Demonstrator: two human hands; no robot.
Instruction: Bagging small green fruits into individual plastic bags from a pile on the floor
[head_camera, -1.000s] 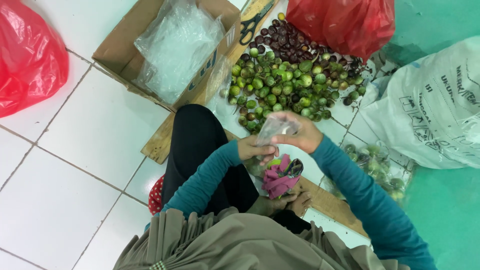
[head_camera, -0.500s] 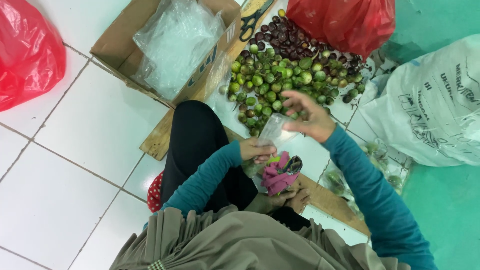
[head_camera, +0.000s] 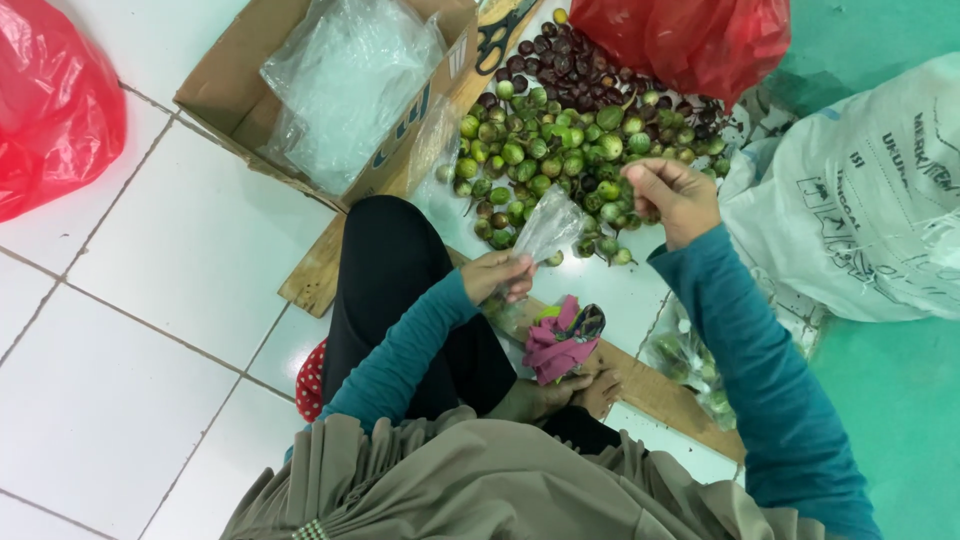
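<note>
My left hand (head_camera: 497, 275) pinches the mouth of a small clear plastic bag (head_camera: 548, 226) that stands up from it. My right hand (head_camera: 674, 198) hovers with curled fingers over the near edge of a heap of small green round fruits (head_camera: 545, 150); whether it grips any fruit I cannot tell. Dark purple fruits (head_camera: 565, 62) lie behind the green ones. A pink and green cloth (head_camera: 560, 340) rests by my feet.
A cardboard box (head_camera: 228, 95) filled with clear plastic bags (head_camera: 350, 80) stands at the far left. Red plastic bags sit at the left edge (head_camera: 55, 105) and at the top (head_camera: 690, 40). A white sack (head_camera: 870, 200) lies right. Scissors (head_camera: 500, 30), a wooden board (head_camera: 320, 275) and a filled clear bag (head_camera: 690, 360) lie nearby.
My right hand left the bag and reached out to the fruit heap. My left hand kept hold of the clear bag, which now stands up.
</note>
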